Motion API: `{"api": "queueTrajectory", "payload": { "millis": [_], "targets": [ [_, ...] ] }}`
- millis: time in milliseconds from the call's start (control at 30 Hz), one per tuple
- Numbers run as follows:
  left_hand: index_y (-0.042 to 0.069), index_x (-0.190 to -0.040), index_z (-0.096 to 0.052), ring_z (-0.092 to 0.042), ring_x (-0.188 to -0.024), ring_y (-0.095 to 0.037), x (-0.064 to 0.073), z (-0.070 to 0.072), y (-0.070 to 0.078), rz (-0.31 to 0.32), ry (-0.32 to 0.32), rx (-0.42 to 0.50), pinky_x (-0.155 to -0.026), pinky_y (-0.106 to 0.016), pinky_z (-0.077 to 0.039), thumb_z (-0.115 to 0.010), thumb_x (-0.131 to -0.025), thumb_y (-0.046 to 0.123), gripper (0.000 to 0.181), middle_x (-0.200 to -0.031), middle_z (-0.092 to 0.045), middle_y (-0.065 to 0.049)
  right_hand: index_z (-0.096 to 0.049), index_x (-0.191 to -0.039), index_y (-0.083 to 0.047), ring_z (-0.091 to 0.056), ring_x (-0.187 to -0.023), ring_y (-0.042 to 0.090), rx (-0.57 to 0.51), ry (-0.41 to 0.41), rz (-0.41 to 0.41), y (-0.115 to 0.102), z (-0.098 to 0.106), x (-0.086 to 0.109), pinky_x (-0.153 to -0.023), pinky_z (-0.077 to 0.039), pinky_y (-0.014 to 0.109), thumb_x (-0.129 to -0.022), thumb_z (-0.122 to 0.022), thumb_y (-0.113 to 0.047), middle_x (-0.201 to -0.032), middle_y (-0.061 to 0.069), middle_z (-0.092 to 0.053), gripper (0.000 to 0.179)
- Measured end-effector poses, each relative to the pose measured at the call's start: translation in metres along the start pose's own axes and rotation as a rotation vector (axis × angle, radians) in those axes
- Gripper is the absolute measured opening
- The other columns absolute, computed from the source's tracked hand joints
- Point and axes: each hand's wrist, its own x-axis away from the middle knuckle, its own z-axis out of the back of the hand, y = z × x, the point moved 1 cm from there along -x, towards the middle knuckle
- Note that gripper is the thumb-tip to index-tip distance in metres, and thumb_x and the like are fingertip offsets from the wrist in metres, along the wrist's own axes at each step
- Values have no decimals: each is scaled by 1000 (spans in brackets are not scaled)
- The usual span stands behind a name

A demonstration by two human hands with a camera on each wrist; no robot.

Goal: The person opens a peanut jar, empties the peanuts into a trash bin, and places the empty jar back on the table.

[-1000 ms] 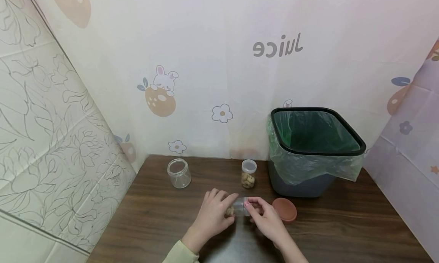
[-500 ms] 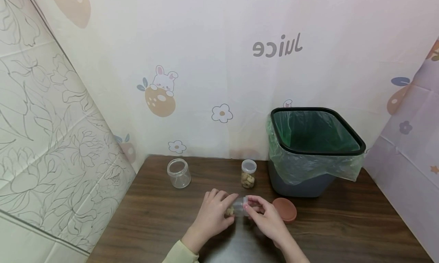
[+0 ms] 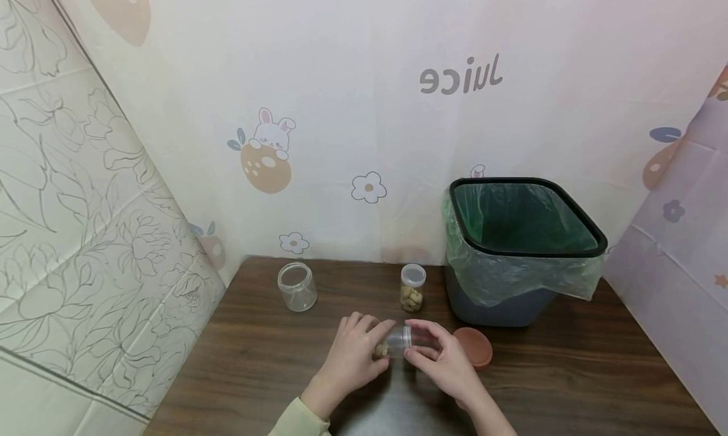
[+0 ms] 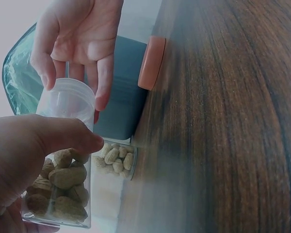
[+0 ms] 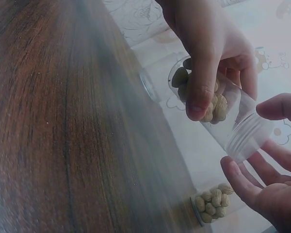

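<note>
One peanut jar: long axis sideways, lid toward right hand.
Left hand: grips jar body.
Right hand: nearer lid, thumb and fingertips pinching its sides.

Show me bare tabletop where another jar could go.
The table lies free between the empty jar and the standing peanut jar, and right of the terracotta lid, in front of the bin. Crowded: the middle, where left hand and right hand hold a tipped jar.

- On the far wall sheet, toward the right, I see a gray word, "Juice".
- Its letters run backward, like in a mirror.
</note>
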Motion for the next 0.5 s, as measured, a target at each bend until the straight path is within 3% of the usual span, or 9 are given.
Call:
{"api": "queueTrajectory", "payload": {
  "millis": [500],
  "targets": [
    [23,-135,-76,-61,-100,-20,0,0,-1,-18,15,3,-84,-39,-48,-97,-73,31,67,-109,-72,3,-65,-143,-8,-65,-128,30,0,-28,25,2,2,0,-100,-59,30,-94,-83,-3,-148,25,-58,52]
  ]
}}
